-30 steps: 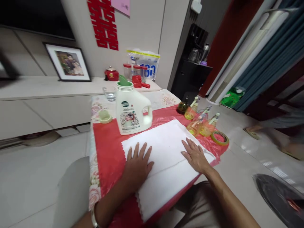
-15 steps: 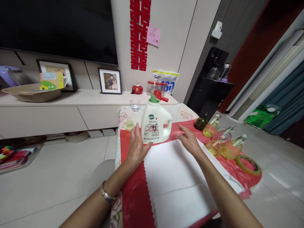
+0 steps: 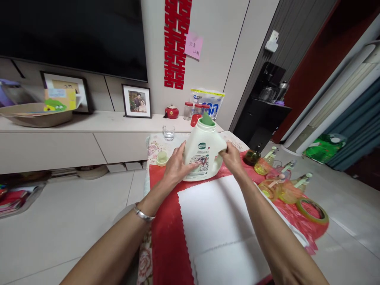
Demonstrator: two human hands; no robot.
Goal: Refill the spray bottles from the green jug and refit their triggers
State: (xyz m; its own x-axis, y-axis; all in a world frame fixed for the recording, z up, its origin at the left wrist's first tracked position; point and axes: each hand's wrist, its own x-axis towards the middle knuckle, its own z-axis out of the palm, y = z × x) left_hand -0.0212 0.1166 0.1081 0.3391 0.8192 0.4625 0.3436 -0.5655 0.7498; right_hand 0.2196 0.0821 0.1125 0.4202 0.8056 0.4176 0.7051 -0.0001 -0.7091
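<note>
A pale green detergent jug with a green spout and no cap on its neck stands at the far end of the white cloth, leaning slightly right. My left hand presses against its left side, thumb across the front label. Around the handle at the right, my right hand has its fingers closed. The pale cap rests to the left of the jug. Beneath my forearms lies the white cloth with a scalloped edge, spread over a red sheet.
Several pump bottles and a roll of tape sit at the table's right side. A glass cup is at the back left. Behind, a low cabinet carries a framed photo, a red pot and lidded jars.
My hands, apart from the jug before, have come onto it: left at its side, right on the handle. The jug has shifted right and tilted a little.
</note>
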